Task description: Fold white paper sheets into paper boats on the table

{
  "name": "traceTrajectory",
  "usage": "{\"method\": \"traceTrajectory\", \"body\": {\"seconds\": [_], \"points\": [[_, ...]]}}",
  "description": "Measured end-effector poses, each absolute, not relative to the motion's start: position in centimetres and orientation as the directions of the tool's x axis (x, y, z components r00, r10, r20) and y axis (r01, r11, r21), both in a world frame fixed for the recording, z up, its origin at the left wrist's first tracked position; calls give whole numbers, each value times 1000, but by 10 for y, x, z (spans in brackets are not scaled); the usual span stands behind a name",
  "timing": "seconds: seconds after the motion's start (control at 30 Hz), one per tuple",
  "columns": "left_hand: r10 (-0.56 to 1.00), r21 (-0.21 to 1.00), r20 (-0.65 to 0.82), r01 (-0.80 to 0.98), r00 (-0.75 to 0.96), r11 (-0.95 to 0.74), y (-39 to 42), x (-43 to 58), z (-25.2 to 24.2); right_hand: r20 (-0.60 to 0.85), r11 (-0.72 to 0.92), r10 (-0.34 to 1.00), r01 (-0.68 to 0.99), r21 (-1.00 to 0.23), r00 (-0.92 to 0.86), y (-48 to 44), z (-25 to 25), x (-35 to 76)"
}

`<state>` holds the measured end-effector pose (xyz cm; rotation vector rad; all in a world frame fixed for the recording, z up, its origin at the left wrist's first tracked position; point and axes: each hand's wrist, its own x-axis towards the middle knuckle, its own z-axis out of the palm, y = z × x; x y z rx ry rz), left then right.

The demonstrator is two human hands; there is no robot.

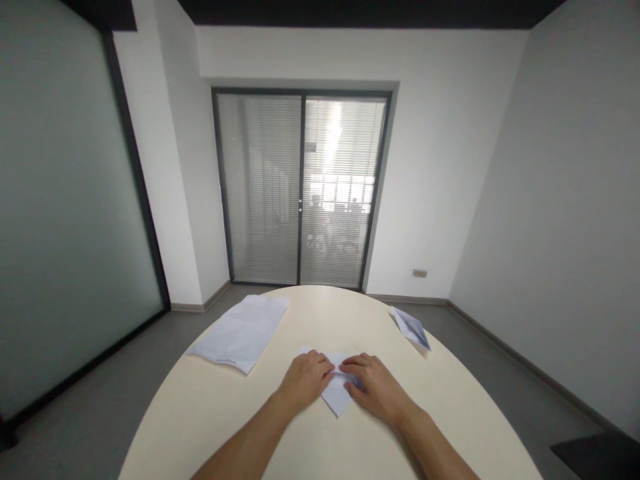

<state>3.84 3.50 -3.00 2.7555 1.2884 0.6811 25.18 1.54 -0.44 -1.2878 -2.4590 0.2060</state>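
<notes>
A small folded white paper (337, 398) lies on the cream round table (225, 413), its pointed end toward me. My left hand (309, 379) is on the paper's left side, fingers bent and closed on its edge. From the right, my right hand (373, 385) grips the same paper, with thumb and fingers close together at a fold. Both hands cover much of the paper's upper part, and their fingertips are a small gap apart.
Creased white sheets (245, 331) lie at the table's left side. A folded paper piece (411, 329) rests near the right edge. Beyond the table stand a glass door with blinds (303, 190) and white walls.
</notes>
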Motion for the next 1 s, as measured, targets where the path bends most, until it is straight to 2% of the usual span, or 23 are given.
{"method": "traceTrajectory", "body": {"seconds": [0.4,0.6,0.77,1.0], "points": [[724,217,341,699,599,-681,19,39,-24,266,570,817,789,-231,-512,18,-9,253],[738,205,335,720,585,-664,20,42,-25,193,607,793,726,-324,-577,16,-14,252],[751,175,336,745,569,-643,21,42,-26,53,483,866,806,-341,-497,21,-26,256],[748,155,349,752,565,-641,18,41,-25,11,322,942,896,-307,-335,26,-33,264]]}}
